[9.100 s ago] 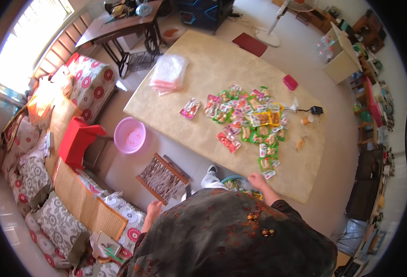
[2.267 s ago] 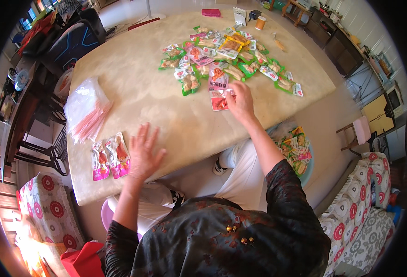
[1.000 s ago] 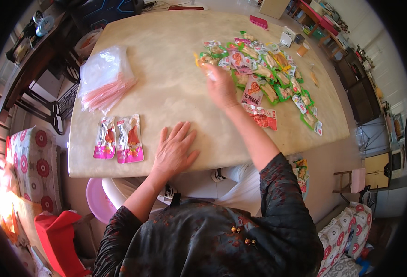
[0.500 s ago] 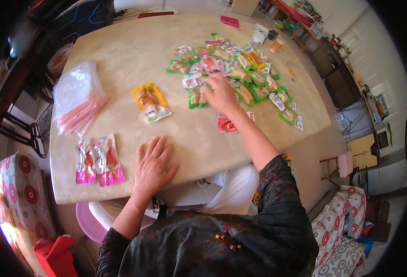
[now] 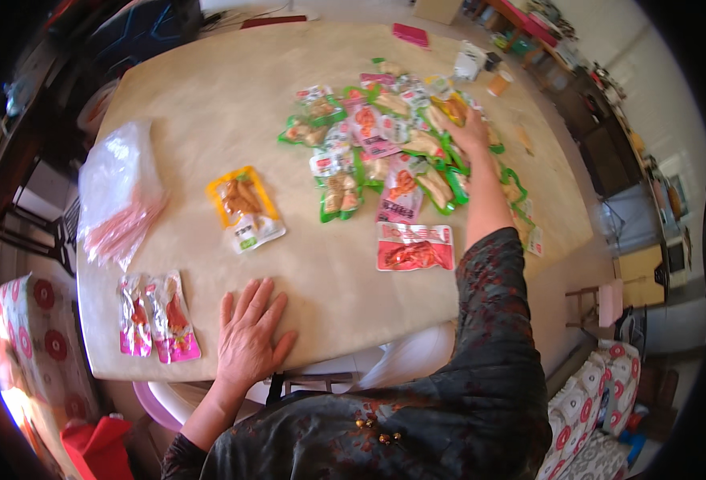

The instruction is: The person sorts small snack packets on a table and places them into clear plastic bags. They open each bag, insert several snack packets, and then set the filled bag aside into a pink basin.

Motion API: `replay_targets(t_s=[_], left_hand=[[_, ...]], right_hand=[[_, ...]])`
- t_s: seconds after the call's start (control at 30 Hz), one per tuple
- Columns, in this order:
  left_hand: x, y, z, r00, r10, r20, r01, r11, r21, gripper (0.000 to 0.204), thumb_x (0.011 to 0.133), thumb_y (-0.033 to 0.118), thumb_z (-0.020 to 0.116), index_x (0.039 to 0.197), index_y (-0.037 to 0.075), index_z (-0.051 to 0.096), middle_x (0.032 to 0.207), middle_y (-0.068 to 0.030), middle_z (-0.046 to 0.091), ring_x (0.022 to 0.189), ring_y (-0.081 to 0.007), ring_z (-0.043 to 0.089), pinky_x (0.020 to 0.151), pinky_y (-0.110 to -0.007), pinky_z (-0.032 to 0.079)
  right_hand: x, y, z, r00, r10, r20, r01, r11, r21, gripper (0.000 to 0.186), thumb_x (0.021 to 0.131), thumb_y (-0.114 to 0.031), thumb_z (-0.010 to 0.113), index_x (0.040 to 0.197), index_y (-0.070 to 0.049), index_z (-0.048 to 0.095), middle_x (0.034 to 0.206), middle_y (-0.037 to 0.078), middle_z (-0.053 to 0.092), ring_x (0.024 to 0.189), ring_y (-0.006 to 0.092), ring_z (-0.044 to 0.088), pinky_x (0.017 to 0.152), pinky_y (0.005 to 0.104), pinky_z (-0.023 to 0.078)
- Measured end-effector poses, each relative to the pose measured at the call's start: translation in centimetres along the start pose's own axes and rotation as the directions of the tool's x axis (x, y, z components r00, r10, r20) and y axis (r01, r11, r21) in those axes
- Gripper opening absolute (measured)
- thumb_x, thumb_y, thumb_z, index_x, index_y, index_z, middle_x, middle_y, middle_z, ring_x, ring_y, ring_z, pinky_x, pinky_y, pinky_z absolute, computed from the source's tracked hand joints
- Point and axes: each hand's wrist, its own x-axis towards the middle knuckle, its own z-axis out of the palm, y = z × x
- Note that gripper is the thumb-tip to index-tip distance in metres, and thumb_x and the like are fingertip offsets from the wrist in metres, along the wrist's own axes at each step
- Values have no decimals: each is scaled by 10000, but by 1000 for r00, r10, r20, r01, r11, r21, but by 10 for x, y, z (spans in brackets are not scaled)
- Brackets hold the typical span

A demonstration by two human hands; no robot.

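Note:
My left hand (image 5: 250,334) lies flat near the table's front edge with its fingers spread, holding nothing. At the right side of a loose pile of sealed snack packets, my right hand (image 5: 470,134) reaches over a yellow-edged packet (image 5: 451,106). Its fingertips are at that packet, but blur hides whether they grip it. Green-edged packets (image 5: 342,196) and pink packets (image 5: 401,188) make up most of the pile. A red packet (image 5: 414,246) lies just in front of it. Another yellow packet (image 5: 245,206) sits apart in the middle, and two silver-and-pink packets (image 5: 173,320) lie side by side at the front left.
A stack of clear plastic bags (image 5: 121,188) rests on the left of the table (image 5: 209,104). A pink cloth (image 5: 410,34), a white packet (image 5: 470,60) and a small orange-brown tub (image 5: 499,82) are at the far right. A patterned sofa (image 5: 593,400) stands at the lower right.
My right hand has moved right and slightly away, from the pile's near left to its right side. My left hand stays flat on the table. The whole view has shifted slightly.

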Motion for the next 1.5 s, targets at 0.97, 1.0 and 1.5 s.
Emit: replay_targets(t_s=[0.97,1.0,1.5], left_hand=[[-2,-10,5,995,47,-83,-48,999,-10,526,796,329,640,1257,99,533,1428,-118,407,1346,-278,344,1092,-512,232],[-1,-9,4,996,49,-76,-51,999,-14,526,795,327,641,1257,100,533,1427,-118,408,1345,-279,345,1091,-512,233],[2,-6,1,999,21,-26,-22,999,-42,554,774,322,655,1265,96,530,1432,-119,400,1357,-288,324,1110,-520,192]], right_hand=[[-25,8,-28,980,-197,26,198,978,-59,647,752,-334,667,1309,-63,479,1282,205,531,1196,358,496,1019,431,389],[-23,9,-26,988,-146,42,147,989,-22,675,752,-336,669,1329,-55,460,1300,210,516,1208,356,488,1022,422,384],[-7,30,-6,978,-114,-173,131,988,86,249,866,-234,548,1050,-107,658,953,183,662,915,373,622,800,446,481]])
